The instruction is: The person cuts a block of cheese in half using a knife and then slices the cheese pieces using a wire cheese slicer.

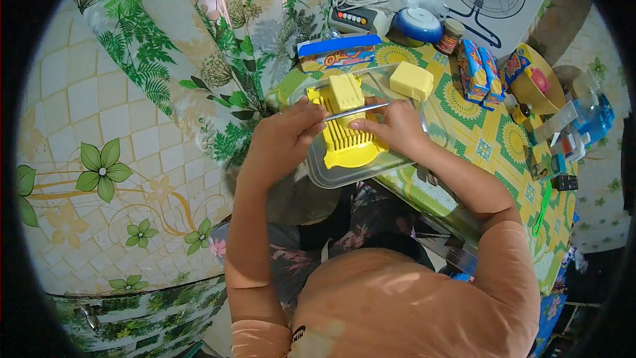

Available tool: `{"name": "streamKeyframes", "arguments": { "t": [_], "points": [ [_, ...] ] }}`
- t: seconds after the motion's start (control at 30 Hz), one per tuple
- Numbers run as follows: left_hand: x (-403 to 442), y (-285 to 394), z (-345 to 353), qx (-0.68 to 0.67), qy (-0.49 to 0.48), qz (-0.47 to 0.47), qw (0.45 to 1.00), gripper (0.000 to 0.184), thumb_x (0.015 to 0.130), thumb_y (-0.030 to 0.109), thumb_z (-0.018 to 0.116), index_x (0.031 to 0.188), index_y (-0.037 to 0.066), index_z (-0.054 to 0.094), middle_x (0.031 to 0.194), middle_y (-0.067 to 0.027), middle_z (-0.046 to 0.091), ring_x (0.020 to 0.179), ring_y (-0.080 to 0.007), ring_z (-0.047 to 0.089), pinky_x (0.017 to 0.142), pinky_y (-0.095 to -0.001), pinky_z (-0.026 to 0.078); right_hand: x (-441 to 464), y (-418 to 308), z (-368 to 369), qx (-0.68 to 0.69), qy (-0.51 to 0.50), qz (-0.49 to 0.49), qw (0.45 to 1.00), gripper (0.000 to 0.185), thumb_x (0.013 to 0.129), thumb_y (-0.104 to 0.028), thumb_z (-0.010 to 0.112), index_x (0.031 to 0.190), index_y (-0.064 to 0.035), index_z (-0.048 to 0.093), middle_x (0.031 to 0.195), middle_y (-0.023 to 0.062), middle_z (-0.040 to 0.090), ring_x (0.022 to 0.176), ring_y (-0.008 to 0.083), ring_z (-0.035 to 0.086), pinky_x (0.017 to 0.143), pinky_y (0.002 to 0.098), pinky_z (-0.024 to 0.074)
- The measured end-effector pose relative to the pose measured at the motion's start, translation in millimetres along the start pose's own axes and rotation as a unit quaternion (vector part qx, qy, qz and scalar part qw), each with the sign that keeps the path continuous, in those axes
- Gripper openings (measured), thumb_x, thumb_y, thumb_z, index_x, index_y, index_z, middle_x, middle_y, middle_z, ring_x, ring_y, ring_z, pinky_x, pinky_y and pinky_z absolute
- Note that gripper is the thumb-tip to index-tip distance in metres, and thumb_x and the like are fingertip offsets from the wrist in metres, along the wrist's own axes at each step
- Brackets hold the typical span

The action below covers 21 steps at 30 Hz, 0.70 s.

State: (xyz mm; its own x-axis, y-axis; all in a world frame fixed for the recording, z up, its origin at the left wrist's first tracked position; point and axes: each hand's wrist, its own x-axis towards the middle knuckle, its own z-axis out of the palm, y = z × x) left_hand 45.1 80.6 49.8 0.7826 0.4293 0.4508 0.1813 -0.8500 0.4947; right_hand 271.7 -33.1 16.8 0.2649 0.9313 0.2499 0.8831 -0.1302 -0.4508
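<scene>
A thin shiny metal bar [351,112] runs across a yellow slotted slicer tray [354,154]. My left hand [285,136] is closed around the bar's left end. At its other end, my right hand [397,129] grips the bar with the fingers, while the thumb reaches under it toward the yellow piece in the slicer. A pale yellow block [346,91], like butter or cheese, lies on the slicer just beyond the bar. The slicer sits in a clear plastic tray [324,176]. A second yellow block [411,81] rests at the tray's upper right.
Behind the tray lies an opened blue carton [339,53]. A blender base [361,18], a blue-and-white bowl [418,24] and a jar [451,36] stand at the back. To the right are blue packets [478,74], a yellow bowl [546,96] and bottles. A curtain [218,53] hangs at left.
</scene>
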Motion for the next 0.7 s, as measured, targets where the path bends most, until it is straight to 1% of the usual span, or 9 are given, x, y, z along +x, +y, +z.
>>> {"name": "streamKeyframes", "arguments": {
  "t": [0.07,0.17,0.27,0.47,0.57,0.7],
  "points": [
    [-1.7,0.1,1.2,0.014,0.000,-0.005,1.000,0.026,0.089,0.008,0.068,0.114,0.004,0.069,0.111,-0.0149,0.071,0.120,-0.0325,0.062,0.099,-0.0393,0.051,1.6,14.9,15.3,0.011,0.060,-0.047,0.997,0.067,0.075,-0.059,0.076,0.111,-0.0028,0.072,0.063,0.0190,0.063,0.058,0.0319,0.062,0.061,0.0402,0.0483],
    [-4.4,-2.1,4.1,0.010,0.003,0.001,1.000,0.026,0.089,0.010,0.067,0.114,0.005,0.069,0.112,-0.0149,0.071,0.121,-0.0338,0.061,0.099,-0.0397,0.050,0.2,9.1,8.2,0.029,0.006,-0.004,1.000,0.067,0.079,-0.065,0.068,0.112,-0.0065,0.072,0.064,0.0166,0.064,0.073,0.0353,0.066,0.078,0.0457,0.0452],
    [-6.6,-3.0,6.4,-0.001,0.006,0.002,1.000,0.025,0.090,0.012,0.067,0.115,0.005,0.069,0.113,-0.0150,0.071,0.122,-0.0348,0.060,0.100,-0.0400,0.050,-0.1,4.8,3.4,0.033,-0.018,0.021,0.999,0.067,0.079,-0.064,0.069,0.112,-0.0065,0.072,0.067,0.0180,0.065,0.075,0.0352,0.067,0.079,0.0459,0.0458],
    [-9.5,-2.2,9.5,0.000,0.002,0.003,1.000,0.024,0.091,0.014,0.066,0.113,0.006,0.070,0.115,-0.0143,0.070,0.123,-0.0347,0.059,0.099,-0.0400,0.050,0.8,13.7,13.3,0.040,0.030,-0.026,0.998,0.065,0.079,-0.062,0.070,0.111,-0.0062,0.073,0.081,0.0203,0.071,0.081,0.0345,0.069,0.083,0.0459,0.0472],
    [-10.2,1.0,9.0,0.014,-0.006,-0.003,1.000,0.023,0.091,0.015,0.066,0.113,0.006,0.070,0.115,-0.0134,0.070,0.124,-0.0343,0.058,0.098,-0.0399,0.051,0.1,9.9,9.4,0.069,0.028,-0.024,0.997,0.062,0.078,-0.059,0.072,0.110,-0.0059,0.073,0.087,0.0182,0.072,0.083,0.0339,0.069,0.083,0.0461,0.0476],
    [-12.8,0.1,10.7,0.013,-0.009,-0.001,1.000,0.023,0.091,0.015,0.066,0.112,0.007,0.070,0.117,-0.0121,0.070,0.124,-0.0340,0.058,0.097,-0.0398,0.051,1.9,13.5,12.8,0.075,0.025,-0.034,0.996,0.058,0.077,-0.054,0.075,0.109,-0.0063,0.073,0.091,0.0156,0.073,0.086,0.0329,0.069,0.082,0.0459,0.0477]
  ]
}}
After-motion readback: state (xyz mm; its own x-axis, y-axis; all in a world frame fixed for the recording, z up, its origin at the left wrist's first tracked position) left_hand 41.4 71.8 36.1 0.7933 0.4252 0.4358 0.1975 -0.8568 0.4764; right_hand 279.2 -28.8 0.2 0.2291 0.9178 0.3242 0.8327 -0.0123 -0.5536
